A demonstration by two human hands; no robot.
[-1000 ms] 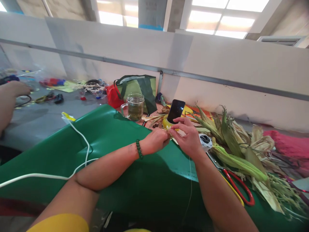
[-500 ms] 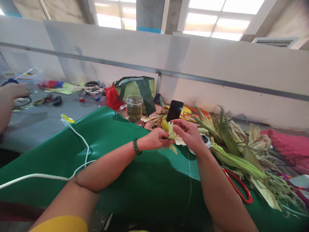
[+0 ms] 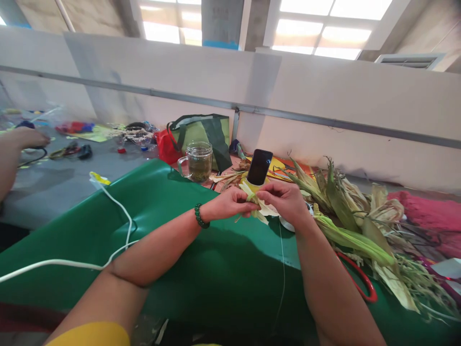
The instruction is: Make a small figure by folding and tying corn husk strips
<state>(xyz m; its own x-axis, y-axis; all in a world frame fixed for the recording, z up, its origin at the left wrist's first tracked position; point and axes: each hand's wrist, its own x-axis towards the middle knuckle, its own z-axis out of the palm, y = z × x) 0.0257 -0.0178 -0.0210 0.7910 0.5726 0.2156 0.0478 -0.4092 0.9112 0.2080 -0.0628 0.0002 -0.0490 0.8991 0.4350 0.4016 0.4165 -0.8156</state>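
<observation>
My left hand (image 3: 230, 203) pinches a small bundle of pale yellow-green corn husk strips (image 3: 261, 211) over the green mat (image 3: 223, 269). Facing it, my right hand (image 3: 283, 199) is closed with thumb and fingertips on the same husk, touching its upper right part. A thin pale thread (image 3: 283, 269) hangs down below the hands. Just behind them a dark phone (image 3: 260, 166) leans upright on a yellow holder. Partly hidden by my right wrist is a white and black object (image 3: 287, 224) whose kind I cannot make out.
A heap of corn husks (image 3: 355, 230) lies at right, with a red scissors handle (image 3: 360, 278) beside my forearm. Left of the phone stand a glass mug of tea (image 3: 199, 163) and a green bag (image 3: 205, 134). A white cable (image 3: 54, 263) crosses the mat. Another person's hand (image 3: 30, 138) is far left.
My right hand has turned and lowered slightly, its fingers closing at the husk. The pale husk strips between my hands have shifted and spread. My left hand has moved slightly left.
</observation>
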